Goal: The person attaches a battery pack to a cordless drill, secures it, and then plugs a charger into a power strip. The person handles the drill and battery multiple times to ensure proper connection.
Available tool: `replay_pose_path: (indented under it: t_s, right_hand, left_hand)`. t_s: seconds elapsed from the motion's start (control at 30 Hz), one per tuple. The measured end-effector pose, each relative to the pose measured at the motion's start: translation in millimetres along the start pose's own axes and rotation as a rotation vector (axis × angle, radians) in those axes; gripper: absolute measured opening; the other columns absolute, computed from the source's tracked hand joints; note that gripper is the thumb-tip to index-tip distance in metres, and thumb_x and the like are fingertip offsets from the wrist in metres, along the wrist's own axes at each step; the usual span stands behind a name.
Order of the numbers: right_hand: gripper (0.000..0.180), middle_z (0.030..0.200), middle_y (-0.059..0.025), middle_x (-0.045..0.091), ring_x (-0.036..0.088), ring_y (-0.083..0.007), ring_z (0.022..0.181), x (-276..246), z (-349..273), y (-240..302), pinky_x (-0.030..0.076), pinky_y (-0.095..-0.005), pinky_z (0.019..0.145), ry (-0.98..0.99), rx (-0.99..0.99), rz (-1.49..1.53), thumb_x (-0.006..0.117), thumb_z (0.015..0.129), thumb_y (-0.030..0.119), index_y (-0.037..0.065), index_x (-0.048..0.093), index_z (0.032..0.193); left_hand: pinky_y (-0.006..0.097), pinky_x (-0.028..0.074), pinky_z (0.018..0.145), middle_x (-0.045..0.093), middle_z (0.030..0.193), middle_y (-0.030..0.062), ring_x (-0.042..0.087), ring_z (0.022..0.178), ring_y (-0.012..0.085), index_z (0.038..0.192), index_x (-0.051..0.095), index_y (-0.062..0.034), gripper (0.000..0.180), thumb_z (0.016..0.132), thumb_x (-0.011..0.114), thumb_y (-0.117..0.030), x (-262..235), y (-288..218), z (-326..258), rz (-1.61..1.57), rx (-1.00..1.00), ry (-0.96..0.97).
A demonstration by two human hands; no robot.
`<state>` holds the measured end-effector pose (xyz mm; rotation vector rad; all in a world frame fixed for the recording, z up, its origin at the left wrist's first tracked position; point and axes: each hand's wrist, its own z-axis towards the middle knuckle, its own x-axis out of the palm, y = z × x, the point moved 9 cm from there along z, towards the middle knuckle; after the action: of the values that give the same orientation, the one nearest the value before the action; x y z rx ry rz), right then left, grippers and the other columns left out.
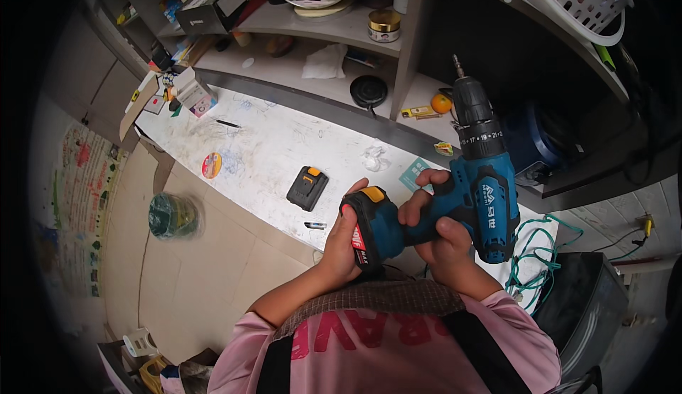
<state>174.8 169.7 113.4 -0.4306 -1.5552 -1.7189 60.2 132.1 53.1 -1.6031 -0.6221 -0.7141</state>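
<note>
A blue and black cordless drill is held up in front of me, its chuck and bit pointing away. My right hand wraps round the drill's handle, thumb and fingers closed on it. At the handle's base sits a black battery pack with an orange clip. My left hand grips this pack from its outer side; its fingers are partly hidden behind it. Whether the pack is fully seated I cannot tell. A second black battery pack with an orange clip lies on the white tabletop, left of my hands.
Crumpled tissue, a small dark-capped object and a round sticker are on the tabletop. Shelves behind hold a jar and an orange. Green cable tangles at right. A green-tinted container stands at left.
</note>
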Motion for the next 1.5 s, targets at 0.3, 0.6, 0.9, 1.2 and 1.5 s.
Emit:
replay_pose_path:
  t_s: [0.3,0.6,0.9,1.2,1.5]
  right_hand:
    - [0.064,0.098,-0.0110,0.056,0.058,-0.0186,0.067,6.0,-6.4,5.1,0.044,-0.0337,0.068,0.091,0.006,0.049,0.071,0.065,0.025,0.010,0.044,0.121]
    - [0.086,0.094,-0.0100,0.060,0.059,-0.0174,0.069,6.5,-2.4,-1.7,0.044,-0.0336,0.070,0.114,0.039,0.084,0.077,0.068,0.029,0.006,0.031,0.137]
    - [0.078,0.084,-0.0050,0.054,0.058,-0.0169,0.071,5.7,-0.8,-8.2,0.044,-0.0336,0.074,0.025,0.035,0.073,0.069,0.077,0.039,0.006,0.031,0.137]
    - [0.064,0.068,-0.0023,0.047,0.048,-0.0166,0.063,2.1,-0.7,-22.9,0.040,-0.0357,0.069,0.054,0.143,0.164,0.061,0.076,0.032,0.005,0.038,0.129]
    - [0.066,0.065,-0.0008,0.046,0.048,-0.0152,0.059,12.7,-4.7,-7.8,0.040,-0.0335,0.065,0.080,0.111,0.142,0.062,0.074,0.035,0.006,0.039,0.129]
  left_hand:
    - [0.035,0.038,0.098,0.043,0.125,0.0114,0.046,0.114,0.0207,0.142,0.017,-0.0077,0.068,0.094,0.034,-0.053,7.7,-8.9,-4.8,0.177,0.101,0.040]
    - [0.034,0.038,0.098,0.044,0.125,0.0109,0.046,0.113,0.0202,0.142,0.018,-0.0092,0.065,0.095,0.034,-0.051,0.9,-5.0,-6.5,0.093,0.066,0.012]
    - [0.039,0.038,0.099,0.044,0.126,0.0109,0.047,0.115,0.0230,0.141,0.024,-0.0123,0.061,0.095,0.031,-0.052,-7.2,-7.8,-7.0,0.128,0.143,-0.033]
    - [0.037,0.039,0.097,0.047,0.121,0.0128,0.049,0.110,0.0227,0.138,0.026,-0.0080,0.058,0.096,0.033,-0.047,-20.6,-7.2,-15.7,0.209,0.146,-0.164]
    - [0.032,0.037,0.096,0.048,0.120,0.0128,0.048,0.109,0.0193,0.139,0.020,-0.0012,0.070,0.092,0.042,-0.049,-3.4,-21.7,-21.7,0.363,0.212,-0.043]
